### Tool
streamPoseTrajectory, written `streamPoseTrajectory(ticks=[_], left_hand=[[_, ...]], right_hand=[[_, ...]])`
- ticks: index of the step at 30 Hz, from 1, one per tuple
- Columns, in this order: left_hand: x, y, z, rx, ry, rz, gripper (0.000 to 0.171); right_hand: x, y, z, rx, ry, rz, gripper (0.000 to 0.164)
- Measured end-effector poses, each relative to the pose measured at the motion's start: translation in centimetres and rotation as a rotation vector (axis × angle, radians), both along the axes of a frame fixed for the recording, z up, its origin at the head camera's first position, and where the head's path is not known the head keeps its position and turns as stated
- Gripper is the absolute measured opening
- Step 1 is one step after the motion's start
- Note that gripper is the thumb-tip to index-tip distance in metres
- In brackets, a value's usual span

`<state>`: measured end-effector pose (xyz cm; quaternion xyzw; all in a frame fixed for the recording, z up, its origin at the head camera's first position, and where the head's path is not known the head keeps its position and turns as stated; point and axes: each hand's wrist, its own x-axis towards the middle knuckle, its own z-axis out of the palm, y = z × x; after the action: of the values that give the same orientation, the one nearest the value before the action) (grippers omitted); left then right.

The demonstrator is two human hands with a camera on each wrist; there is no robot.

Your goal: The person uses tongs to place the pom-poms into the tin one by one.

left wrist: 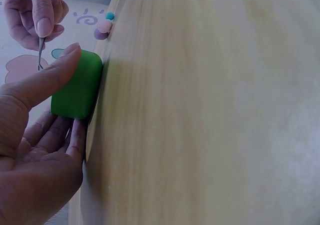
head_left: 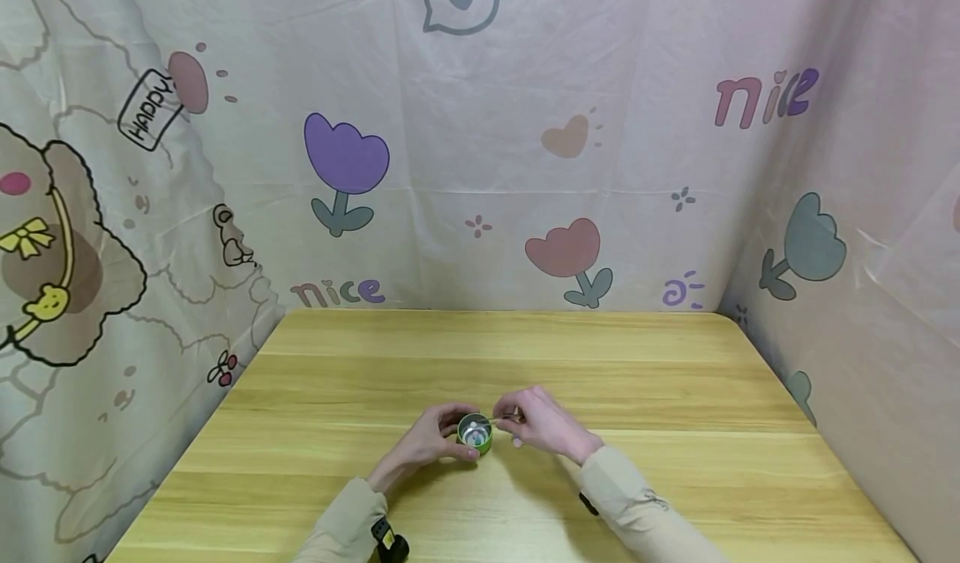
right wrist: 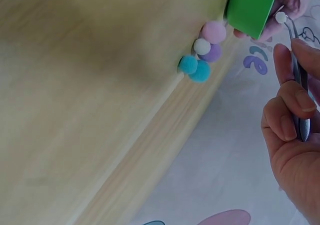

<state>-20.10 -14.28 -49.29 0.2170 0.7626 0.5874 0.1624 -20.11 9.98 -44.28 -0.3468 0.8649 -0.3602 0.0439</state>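
A small round green tin (head_left: 485,444) with a silvery inside stands on the table, some small light bits in it that I cannot make out. My left hand (head_left: 430,438) holds it from the side, thumb on the near side and fingers behind. My right hand (head_left: 547,423) grips metal tweezers (right wrist: 298,85) with a bent tip, which points to the tin's mouth. A white pom-pom (right wrist: 281,17) is at that tip, by the tin's rim. In the left wrist view, the tin's green wall (left wrist: 80,87) shows, its inside hidden.
Loose pom-poms lie on the table below my right hand: a pink one (right wrist: 214,32), a white one (right wrist: 202,46), a purple one (right wrist: 212,53) and teal ones (right wrist: 200,71). A printed cloth (head_left: 480,130) hangs behind and beside the wooden table (head_left: 337,363).
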Motion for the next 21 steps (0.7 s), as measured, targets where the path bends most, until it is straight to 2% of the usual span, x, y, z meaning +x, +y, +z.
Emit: streamPoseTrajectory(ticks=[12,21], left_hand=[[0.03,0.01,-0.04,0.003,0.0,0.002,0.065],[-0.04,-0.02,-0.08,0.001,0.008,-0.006,0.065]], right_hand=[[0.06,0.02,-0.02,0.009,-0.026,-0.001,0.01],[0.01,0.25,-0.07,0.052,0.021,-0.029,0.015]])
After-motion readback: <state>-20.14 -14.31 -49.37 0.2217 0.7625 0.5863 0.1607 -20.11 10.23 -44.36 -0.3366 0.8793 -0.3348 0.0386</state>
